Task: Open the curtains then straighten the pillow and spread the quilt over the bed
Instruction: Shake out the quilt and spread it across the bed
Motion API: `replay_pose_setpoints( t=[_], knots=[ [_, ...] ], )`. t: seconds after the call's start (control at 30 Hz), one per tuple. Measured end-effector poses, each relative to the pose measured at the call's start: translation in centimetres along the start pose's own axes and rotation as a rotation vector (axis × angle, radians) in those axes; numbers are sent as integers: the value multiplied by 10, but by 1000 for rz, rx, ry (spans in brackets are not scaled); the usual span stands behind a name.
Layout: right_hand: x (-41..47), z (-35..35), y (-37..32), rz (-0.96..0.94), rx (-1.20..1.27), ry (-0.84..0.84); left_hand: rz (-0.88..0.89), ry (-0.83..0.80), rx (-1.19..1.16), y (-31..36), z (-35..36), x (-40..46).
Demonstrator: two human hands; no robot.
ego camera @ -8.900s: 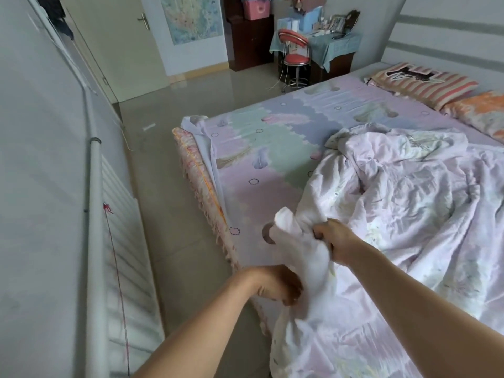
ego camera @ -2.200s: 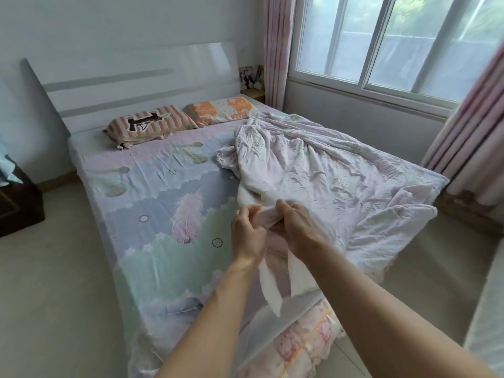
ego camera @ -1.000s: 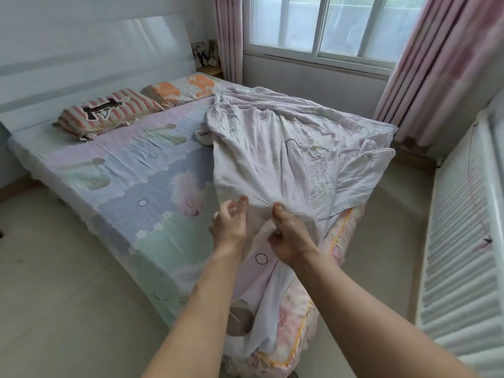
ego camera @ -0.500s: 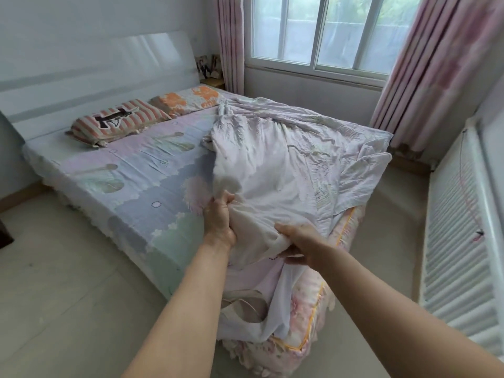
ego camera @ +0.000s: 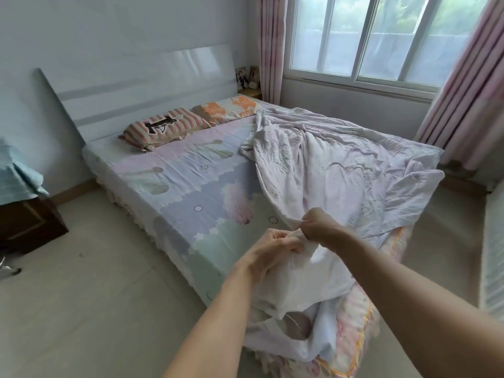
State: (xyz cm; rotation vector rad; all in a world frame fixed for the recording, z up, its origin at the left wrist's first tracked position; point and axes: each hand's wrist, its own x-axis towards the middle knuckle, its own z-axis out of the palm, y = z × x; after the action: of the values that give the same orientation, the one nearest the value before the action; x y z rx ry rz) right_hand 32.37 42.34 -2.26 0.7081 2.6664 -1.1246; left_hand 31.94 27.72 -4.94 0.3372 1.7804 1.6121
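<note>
Both hands, left hand [ego camera: 268,251] and right hand [ego camera: 317,227], gripped the quilt [ego camera: 335,173] edge at the bed [ego camera: 174,186] foot; it lay bunched window-side. Spreading was underway; next, I judged, pulling it leftward.

The quilt [ego camera: 327,175] is a thin pale lilac thing with a faint print, all crumpled and bunched over the window-side half of the bed [ego camera: 191,203], with one edge drooping off the far corner. Its near corner is lifted off the mattress, gripped by the left hand [ego camera: 268,251] and the right hand [ego camera: 317,227] close together, fabric hanging down below them over the foot end. The other half of the bed is bare sheet, pastel with feather shapes. Two pillows sit up against the headboard: a striped pillow [ego camera: 163,128] with a dark cat shape, slightly skewed, and an orange-patterned pillow [ego camera: 227,109] just beside it. The pink curtains [ego camera: 463,96] are pulled to both sides of the window.
</note>
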Motion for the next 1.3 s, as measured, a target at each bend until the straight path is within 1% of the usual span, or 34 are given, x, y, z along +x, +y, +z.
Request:
replay_pose_setpoints(
  t=[0.03, 0.1, 0.13, 0.2, 0.27, 0.3, 0.37, 0.43, 0.5, 0.6, 0.63, 0.67, 0.7, 0.77, 0.8, 0.83, 0.9, 1.0, 1.07, 1.13, 1.2, 1.23, 1.3],
  knots=[
    [-2, 5, -2, -53, 63, 41, -66, 17, -51, -4, -8, 6],
    [-11, 14, -13, -161, 110, 132, -211, 70, -212, -13, -25, 27],
    [-17, 18, -17, -197, 138, 150, -285, 96, -280, -16, -32, 39],
    [-28, 24, -23, -249, 257, 97, -361, 121, -358, -19, -45, 63],
    [-30, 29, -23, -274, 336, 11, -389, 117, -430, -14, -54, 84],
    [-30, 31, -23, -292, 344, -24, -387, 141, -460, -14, -59, 95],
    [-26, 35, -25, -274, 341, -81, -357, 196, -487, -10, -70, 111],
    [-19, 37, -33, -196, 329, -116, -261, 342, -478, 0, -85, 110],
    [-15, 36, -36, -126, 273, -149, -132, 434, -450, 9, -94, 104],
    [-2, 42, -55, -17, 223, -217, 55, 476, -382, 14, -122, 95],
    [6, 45, -61, 17, 228, -191, 110, 466, -321, 17, -131, 88],
    [18, 51, -72, 38, 263, -108, 161, 445, -234, 18, -141, 81],
    [29, 56, -81, 44, 313, 22, 221, 399, -155, 20, -147, 73],
    [56, 70, -106, 16, 363, 280, 330, 239, -55, 24, -160, 55],
    [67, 76, -119, -3, 327, 335, 350, 151, -25, 24, -166, 49],
    [77, 83, -133, -29, 266, 338, 345, 79, 5, 22, -173, 45],
    [93, 91, -154, -32, 104, 256, 311, -20, 60, 15, -182, 42],
    [106, 104, -174, 87, -208, 62, 269, -102, 131, 2, -200, 38],
    [111, 118, -178, 177, -330, -3, 256, -159, 102, -5, -213, 37],
    [116, 130, -178, 188, -253, 18, 252, -190, 94, -11, -225, 38],
    [116, 137, -180, 110, 4, 35, 204, -203, 103, -13, -239, 41],
    [117, 140, -184, 63, 157, 35, 145, -202, 81, -14, -249, 45],
    [112, 142, -193, -12, 412, 18, 45, -149, -37, -12, -264, 52]
  ],
)
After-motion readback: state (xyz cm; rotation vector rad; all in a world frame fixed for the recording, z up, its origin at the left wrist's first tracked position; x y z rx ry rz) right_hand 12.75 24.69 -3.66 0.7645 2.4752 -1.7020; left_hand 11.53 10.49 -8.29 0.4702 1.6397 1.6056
